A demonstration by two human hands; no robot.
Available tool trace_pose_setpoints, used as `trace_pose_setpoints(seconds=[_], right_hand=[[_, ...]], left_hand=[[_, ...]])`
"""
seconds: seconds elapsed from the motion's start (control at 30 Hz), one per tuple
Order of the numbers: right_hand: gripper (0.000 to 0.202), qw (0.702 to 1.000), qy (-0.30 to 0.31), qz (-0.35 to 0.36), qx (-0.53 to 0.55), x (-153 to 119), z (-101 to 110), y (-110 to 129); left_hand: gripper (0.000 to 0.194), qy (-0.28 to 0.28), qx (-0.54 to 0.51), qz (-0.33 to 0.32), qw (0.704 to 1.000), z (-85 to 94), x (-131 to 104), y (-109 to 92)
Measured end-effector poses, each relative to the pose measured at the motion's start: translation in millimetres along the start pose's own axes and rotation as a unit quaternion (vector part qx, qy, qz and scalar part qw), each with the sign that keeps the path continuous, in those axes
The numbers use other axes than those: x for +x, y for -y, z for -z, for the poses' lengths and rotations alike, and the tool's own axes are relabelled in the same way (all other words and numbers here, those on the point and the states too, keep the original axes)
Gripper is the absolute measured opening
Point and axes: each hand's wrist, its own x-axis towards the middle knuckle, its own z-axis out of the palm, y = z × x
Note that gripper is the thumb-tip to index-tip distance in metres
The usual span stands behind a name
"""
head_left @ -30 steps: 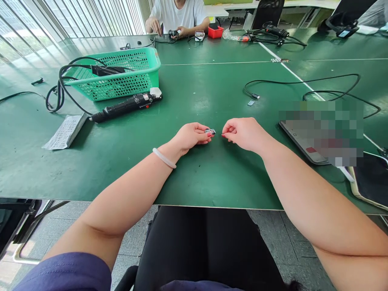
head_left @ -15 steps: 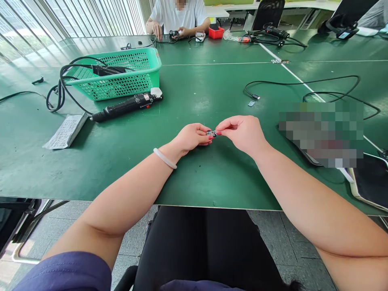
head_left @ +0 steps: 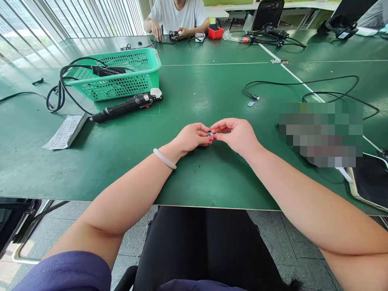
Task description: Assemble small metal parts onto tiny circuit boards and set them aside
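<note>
Above the green table [head_left: 188,178], both of my hands meet over a small black-and-silver part [head_left: 210,133]. The fingers of my left hand [head_left: 194,136] are closed on it from the left. My right hand [head_left: 236,133] comes in from the right, its thumb and fingertips closed at the part's right side. The part is too small to make out in detail, and fingertips cover some of it. A white band circles my left wrist.
At the left are a green basket [head_left: 121,85] with cables, a black electric screwdriver [head_left: 125,107] and a folded paper [head_left: 65,132]. A black cable [head_left: 281,83] and a blurred dark object [head_left: 321,137] lie right. A person [head_left: 178,18] sits across the table.
My right hand has shifted slightly left, and its fingers now reach further over the small part, with the thumb more stretched. My left hand has barely moved.
</note>
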Motion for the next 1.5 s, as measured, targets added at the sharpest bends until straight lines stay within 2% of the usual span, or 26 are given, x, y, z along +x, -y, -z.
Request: trace_pose_setpoints(seconds=[0.43,1.03,1.5], right_hand=[[0.015,0.998,-0.021,0.012,-0.053,-4.4,-3.3,5.0],[0.016,0.997,-0.023,0.023,-0.067,-5.0,-2.7,8.0],[0.017,0.989,-0.042,0.068,-0.121,-5.5,-3.1,5.5]], left_hand=[[0.026,0.005,0.001,-0.006,1.000,1.1,0.7,1.3],[0.020,0.006,-0.017,-0.007,1.000,1.0,0.6,0.1],[0.022,0.008,-0.037,0.000,0.999,2.2,0.8,-0.9]])
